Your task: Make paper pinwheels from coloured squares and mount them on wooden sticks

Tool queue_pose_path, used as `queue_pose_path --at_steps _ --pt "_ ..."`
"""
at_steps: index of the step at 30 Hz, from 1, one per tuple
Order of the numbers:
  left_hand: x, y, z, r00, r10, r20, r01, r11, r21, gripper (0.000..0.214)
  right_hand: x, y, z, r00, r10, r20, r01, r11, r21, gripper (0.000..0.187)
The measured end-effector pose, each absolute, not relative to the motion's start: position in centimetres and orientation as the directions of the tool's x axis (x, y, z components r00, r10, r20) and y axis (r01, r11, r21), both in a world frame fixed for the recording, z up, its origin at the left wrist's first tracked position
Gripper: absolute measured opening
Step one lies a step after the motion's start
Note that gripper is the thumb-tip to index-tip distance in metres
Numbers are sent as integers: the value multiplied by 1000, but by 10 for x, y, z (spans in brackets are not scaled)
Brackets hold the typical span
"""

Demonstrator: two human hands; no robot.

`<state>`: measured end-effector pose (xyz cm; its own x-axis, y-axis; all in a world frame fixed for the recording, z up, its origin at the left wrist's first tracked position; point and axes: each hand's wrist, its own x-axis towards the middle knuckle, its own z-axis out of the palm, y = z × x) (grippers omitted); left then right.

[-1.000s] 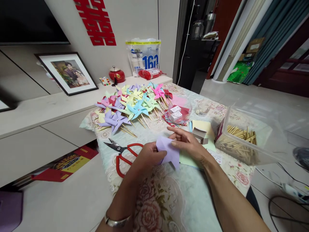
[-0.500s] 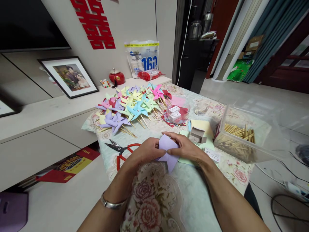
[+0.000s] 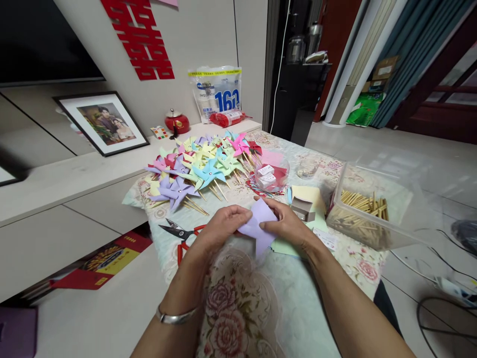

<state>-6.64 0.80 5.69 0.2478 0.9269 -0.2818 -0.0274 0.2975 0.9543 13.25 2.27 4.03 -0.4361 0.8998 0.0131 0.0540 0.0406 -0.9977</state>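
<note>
Lilac paper (image 3: 264, 214) — pinched in the grip of left hand (image 3: 226, 224) and right hand (image 3: 288, 226) — above the flowered cloth (image 3: 298, 298).

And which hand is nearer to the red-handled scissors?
Left. The left hand is beside the red-handled scissors, partly hiding them; the right hand is farther right, pinching the purple paper.

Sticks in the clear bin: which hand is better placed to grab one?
Probably the right hand: it is nearer the clear bin of sticks; the left hand is farther off, beside the scissors. Both hands hold the purple paper, though.
</note>
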Motion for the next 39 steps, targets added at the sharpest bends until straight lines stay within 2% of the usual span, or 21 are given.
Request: queue_pose_path --at_steps 3,5,10,15,21,23,26,29,32,35,39 --pt "-57 4 50 94 960 -265 -212 280 937 54 132 24 41 -363 929 68 -66 47 -997 59" --pt "-47 -1 46 65 954 -293 -328 298 896 61 131 24 42 -308 949 72 -114 39 -993 54" --pt "-17 -16 41 80 964 -252 -472 259 843 48 127 25 41 -198 979 49 -133 23 -991 59" --pt "-4 -17 31 -121 955 -273 -508 177 843 50 123 26 38 -203 975 90 -117 67 -991 57" --pt "-11 -16 24 -175 945 -277 -506 154 848 44 119 20 39 -257 964 66 -118 36 -992 41" --pt "-15 -17 25 -164 944 -285 -498 170 850 42 120 20 39 -309 950 31 -150 -17 -989 43" --pt "-22 -17 28 -130 944 -303 -506 199 839 44 122 23 35 -316 949 -1 -185 -63 -981 57" --pt "-30 -17 29 -71 951 -302 -528 220 820 41 124 27 30 -258 964 57 -170 13 -985 66" --pt "-37 -16 28 -61 952 -301 -533 224 816 32 125 28 28 -221 960 169 -97 151 -984 61" --pt "-43 -15 27 -58 947 -315 -558 231 797 30 127 25 33 -215 933 287 24 299 -954 46" --pt "-48 -15 28 -62 945 -320 -589 224 777 35 132 22 40 -319 863 391 114 444 -889 17"
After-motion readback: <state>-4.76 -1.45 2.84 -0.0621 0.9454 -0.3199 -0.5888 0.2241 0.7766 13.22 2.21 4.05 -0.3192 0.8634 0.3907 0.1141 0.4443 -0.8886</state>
